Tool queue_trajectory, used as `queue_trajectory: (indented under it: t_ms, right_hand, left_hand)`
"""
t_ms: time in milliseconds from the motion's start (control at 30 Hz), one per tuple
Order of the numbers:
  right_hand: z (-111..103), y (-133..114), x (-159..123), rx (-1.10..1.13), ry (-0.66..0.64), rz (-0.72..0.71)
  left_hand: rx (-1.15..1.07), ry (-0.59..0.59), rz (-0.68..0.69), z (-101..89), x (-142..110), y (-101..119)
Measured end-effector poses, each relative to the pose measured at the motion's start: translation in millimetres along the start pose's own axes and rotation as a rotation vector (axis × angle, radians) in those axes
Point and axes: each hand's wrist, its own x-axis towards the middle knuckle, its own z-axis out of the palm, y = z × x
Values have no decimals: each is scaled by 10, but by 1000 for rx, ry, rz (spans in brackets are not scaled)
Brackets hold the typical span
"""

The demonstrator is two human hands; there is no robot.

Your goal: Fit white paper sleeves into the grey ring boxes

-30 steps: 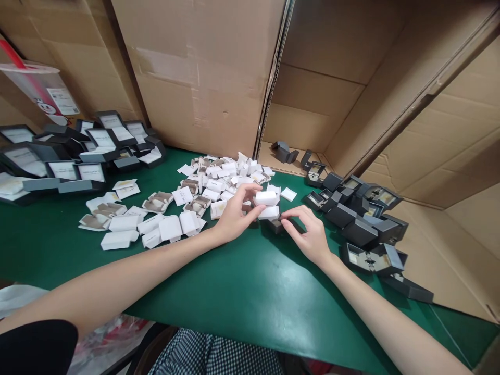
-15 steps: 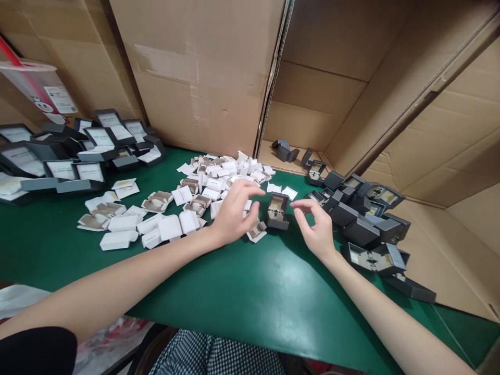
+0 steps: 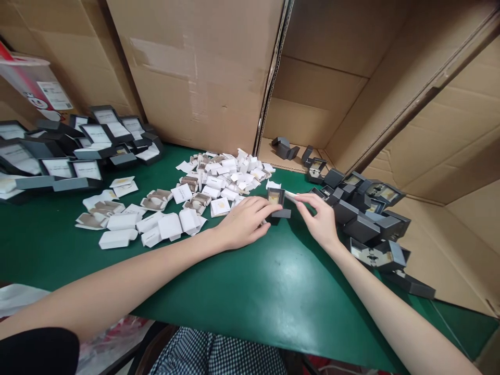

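A small dark grey jewellery box (image 3: 282,213) stands on the green table with its lid raised, between my hands. My left hand (image 3: 248,221) is closed at its left side, fingers reaching to the front of the box. A bit of a white folded card insert shows between its thumb and fingers. My right hand (image 3: 317,216) pinches a thin white card (image 3: 291,197) at the right edge of the box. Behind the box lies another white slip (image 3: 273,185). Left of my left hand spreads a heap of white folded inserts (image 3: 214,182).
More open grey boxes (image 3: 361,229) are piled at right. Open boxes with white linings (image 3: 88,148) are stacked at left, near a plastic cup (image 3: 39,83). Large cardboard cartons (image 3: 195,73) stand behind; an open carton (image 3: 312,114) holds a few boxes.
My left hand has come down onto the folded insert beside the box. My right hand has picked up the white card from behind the box.
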Motion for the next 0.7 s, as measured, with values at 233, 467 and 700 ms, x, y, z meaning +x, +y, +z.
queue_trajectory:
  t_ms: [233,467,700]
  right_hand:
    - [-14,-207,-56,111,285,-237]
    - [-27,-310,-82,-21,253,-503]
    - [0,-282,-96,-31,164,-506]
  left_hand:
    - [-73,-11,-4,-4,-9,-24]
    - [-78,-45,1,7,-28,-41]
    - [-81,-32,18,25,-30,-55]
